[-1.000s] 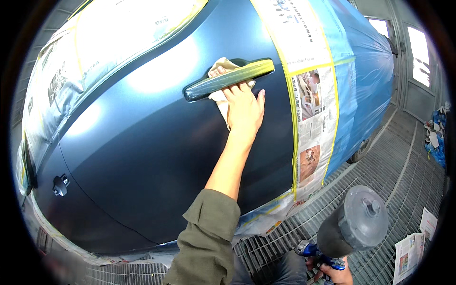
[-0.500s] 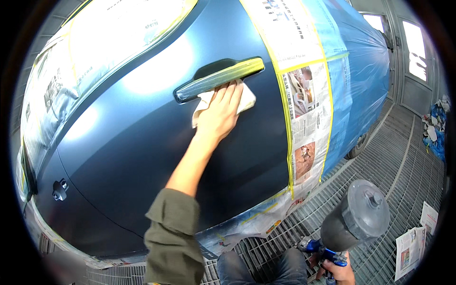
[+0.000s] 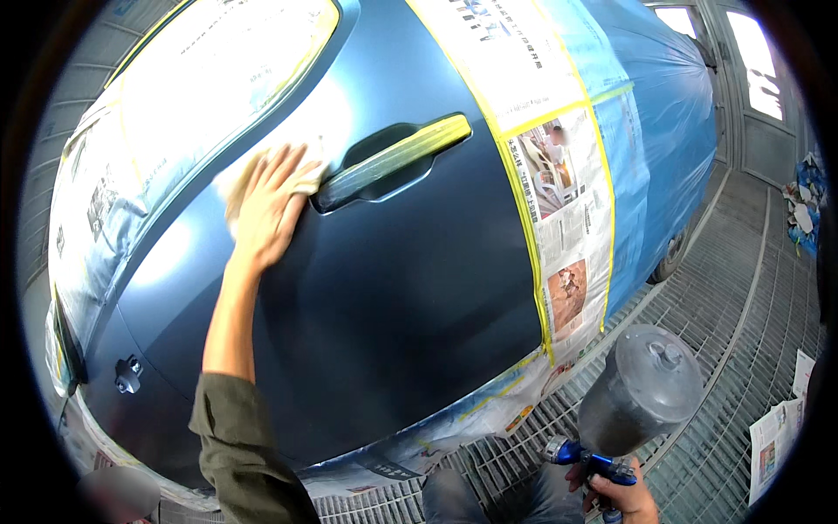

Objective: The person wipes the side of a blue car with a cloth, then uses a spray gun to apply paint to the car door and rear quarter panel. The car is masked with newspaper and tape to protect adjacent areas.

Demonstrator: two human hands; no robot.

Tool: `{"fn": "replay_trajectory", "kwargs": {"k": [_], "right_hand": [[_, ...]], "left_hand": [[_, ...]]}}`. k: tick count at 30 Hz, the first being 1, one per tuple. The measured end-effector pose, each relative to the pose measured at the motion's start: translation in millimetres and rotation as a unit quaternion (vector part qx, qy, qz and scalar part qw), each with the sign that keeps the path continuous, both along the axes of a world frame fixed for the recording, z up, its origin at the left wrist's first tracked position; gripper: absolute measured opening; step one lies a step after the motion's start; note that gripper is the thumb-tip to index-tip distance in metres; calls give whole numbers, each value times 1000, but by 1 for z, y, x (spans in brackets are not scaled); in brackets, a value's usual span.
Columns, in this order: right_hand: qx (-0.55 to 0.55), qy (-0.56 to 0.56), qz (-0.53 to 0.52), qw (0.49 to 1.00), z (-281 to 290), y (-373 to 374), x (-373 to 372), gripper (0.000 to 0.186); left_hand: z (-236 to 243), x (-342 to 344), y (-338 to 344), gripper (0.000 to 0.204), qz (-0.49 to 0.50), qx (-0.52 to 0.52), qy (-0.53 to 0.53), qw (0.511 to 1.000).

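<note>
My left hand (image 3: 267, 210) presses a pale wiping cloth (image 3: 234, 188) flat against the dark blue car door (image 3: 393, 288), fingers stretched out over it. Just right of this hand is the door handle (image 3: 397, 157), wrapped in yellow and clear tape, with a dark recess around it. At the lower right my right hand (image 3: 624, 496) grips a blue spray gun (image 3: 594, 463) by its handle. The gun's grey, lidded paint cup (image 3: 642, 389) stands on top, slightly tilted. Part of the right hand's grip is hidden behind the gun.
Newspaper (image 3: 572, 210) edged with yellow tape and blue plastic film (image 3: 663, 131) cover the car to the right. More masking (image 3: 192, 96) covers the window. A metal grating floor (image 3: 742, 236) runs alongside, with loose newspaper sheets (image 3: 772, 445) and crumpled waste (image 3: 805, 205) at the right.
My left hand has slid the cloth from below the door handle to the left and up, beyond the handle's left end. The spray gun stays in my right hand, nearly unmoved.
</note>
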State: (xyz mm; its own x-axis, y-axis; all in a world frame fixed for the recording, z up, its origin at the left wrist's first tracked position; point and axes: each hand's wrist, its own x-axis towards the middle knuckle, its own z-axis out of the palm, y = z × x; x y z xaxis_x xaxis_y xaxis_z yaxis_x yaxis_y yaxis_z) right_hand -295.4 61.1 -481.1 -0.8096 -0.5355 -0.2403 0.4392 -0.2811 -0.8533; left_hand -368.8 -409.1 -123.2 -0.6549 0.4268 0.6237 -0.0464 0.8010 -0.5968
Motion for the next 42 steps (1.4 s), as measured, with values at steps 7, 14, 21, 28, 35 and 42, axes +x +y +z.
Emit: {"fn": "replay_trajectory", "kwargs": {"k": [7,14,21,28,35,42], "right_hand": [[73,46,11,996,-7,12,-3,16],[31,-20,-94,995,-7,4,-4,17],[-70,22,-146,987,-17,13,-5,58],[-46,39,-85,995,-23,17,-2,52],[121,63,-6,991,-31,22,14,5],[197,31,18,980,-31,22,24,18]], "left_hand": [[50,-87,63,50,-58,-118,-126,983],[55,-76,69,50,31,-170,-132,976],[-13,31,-12,45,52,-13,33,998],[-138,37,15,58,107,-28,-16,994],[-128,-131,116,63,-65,-33,-40,997],[-129,-199,145,60,-140,3,15,990]]}}
